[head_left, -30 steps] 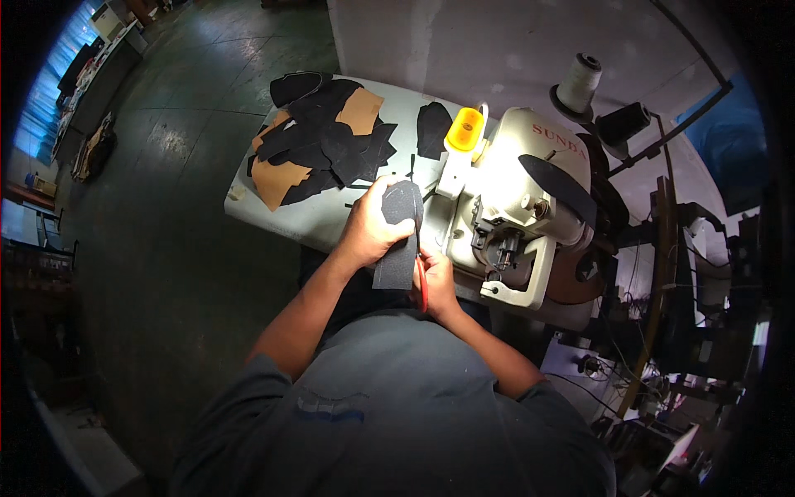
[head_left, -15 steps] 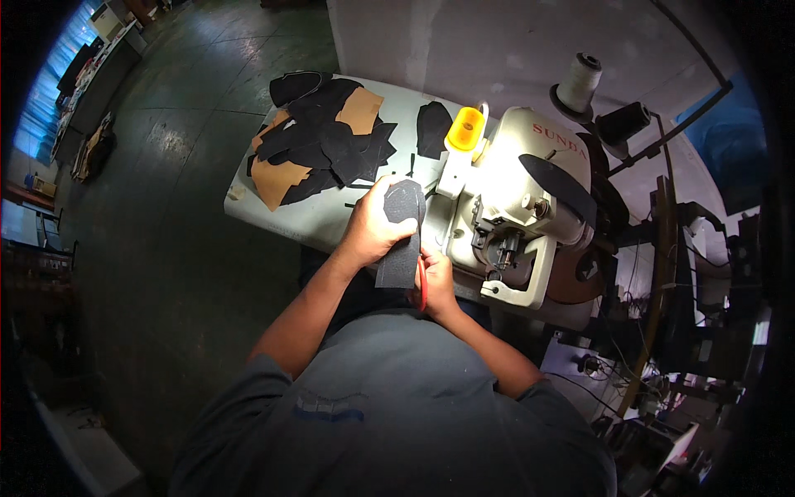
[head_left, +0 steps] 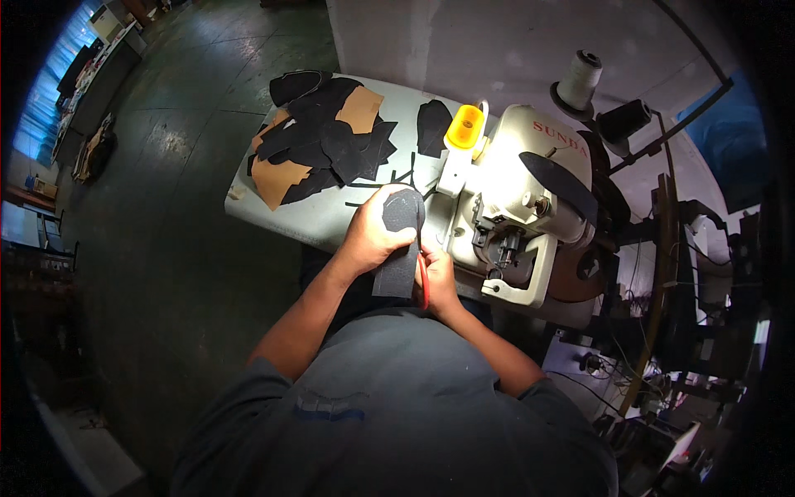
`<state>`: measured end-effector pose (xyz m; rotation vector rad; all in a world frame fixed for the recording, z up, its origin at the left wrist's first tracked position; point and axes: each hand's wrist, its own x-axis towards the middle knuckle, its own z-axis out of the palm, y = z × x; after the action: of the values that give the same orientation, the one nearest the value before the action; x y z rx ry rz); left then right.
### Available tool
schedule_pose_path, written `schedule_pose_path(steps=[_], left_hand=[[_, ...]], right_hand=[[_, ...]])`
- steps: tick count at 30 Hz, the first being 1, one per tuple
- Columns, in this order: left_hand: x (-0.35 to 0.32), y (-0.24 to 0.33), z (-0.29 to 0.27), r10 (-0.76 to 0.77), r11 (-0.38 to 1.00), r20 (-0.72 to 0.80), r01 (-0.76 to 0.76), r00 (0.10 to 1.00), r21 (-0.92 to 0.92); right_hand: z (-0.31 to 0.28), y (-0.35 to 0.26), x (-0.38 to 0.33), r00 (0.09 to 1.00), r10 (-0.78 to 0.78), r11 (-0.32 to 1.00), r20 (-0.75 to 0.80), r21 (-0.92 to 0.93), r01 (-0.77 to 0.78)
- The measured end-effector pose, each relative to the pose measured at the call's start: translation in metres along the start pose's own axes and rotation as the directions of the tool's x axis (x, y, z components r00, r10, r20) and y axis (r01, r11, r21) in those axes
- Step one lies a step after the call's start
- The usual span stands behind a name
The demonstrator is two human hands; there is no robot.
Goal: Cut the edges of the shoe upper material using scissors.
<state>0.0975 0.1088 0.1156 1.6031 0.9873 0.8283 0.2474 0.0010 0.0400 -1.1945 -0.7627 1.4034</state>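
My left hand (head_left: pixel 373 230) is closed around a long dark grey piece of material (head_left: pixel 396 269) with a rounded far end, its thumb lying across the top. My right hand (head_left: pixel 437 277) grips red-handled scissors (head_left: pixel 426 286) along the right edge of that piece. The scissor blades are mostly hidden by my fingers and the material. Just beyond the rounded end, thin black offcut strips (head_left: pixel 402 177) lie on the white table (head_left: pixel 331 217).
A heap of black and tan cut pieces (head_left: pixel 323 141) covers the table's left part. One black piece (head_left: pixel 432 128) lies beside the yellow lamp (head_left: pixel 465 126). To the right stands a cream sewing machine (head_left: pixel 530 166), with a white thread cone (head_left: pixel 578 84) and a black cone (head_left: pixel 623 124) behind.
The dark piece and my left hand have shifted slightly toward me, uncovering more black strips beyond. The scissors now sit a little farther along the right edge.
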Motion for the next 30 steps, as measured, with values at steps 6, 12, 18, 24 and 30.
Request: schedule_pose_path(steps=[6,12,18,24,30], left_hand=[[0.0,-0.001,-0.001,0.009,1.0,0.015,-0.009,1.0,-0.022],[-0.001,0.0,0.001,-0.01,1.0,0.015,0.01,1.0,-0.023],[-0.01,0.001,0.002,-0.038,0.998,0.053,0.041,0.998,-0.049],[-0.014,-0.001,0.003,-0.058,0.997,0.037,0.059,0.998,-0.044],[-0.002,-0.004,0.005,-0.122,0.989,-0.02,0.12,0.992,-0.084]], right_hand=[[0.0,0.002,0.003,0.998,-0.058,0.998,0.009,-0.03,0.059],[-0.001,0.016,0.01,0.978,-0.208,0.974,0.016,-0.093,0.208],[-0.007,0.011,0.01,0.997,-0.079,0.991,0.02,-0.103,0.081],[-0.002,0.009,0.009,1.0,-0.025,0.997,0.01,0.074,0.024],[-0.004,0.021,0.019,0.996,-0.086,0.992,0.035,0.094,0.082]])
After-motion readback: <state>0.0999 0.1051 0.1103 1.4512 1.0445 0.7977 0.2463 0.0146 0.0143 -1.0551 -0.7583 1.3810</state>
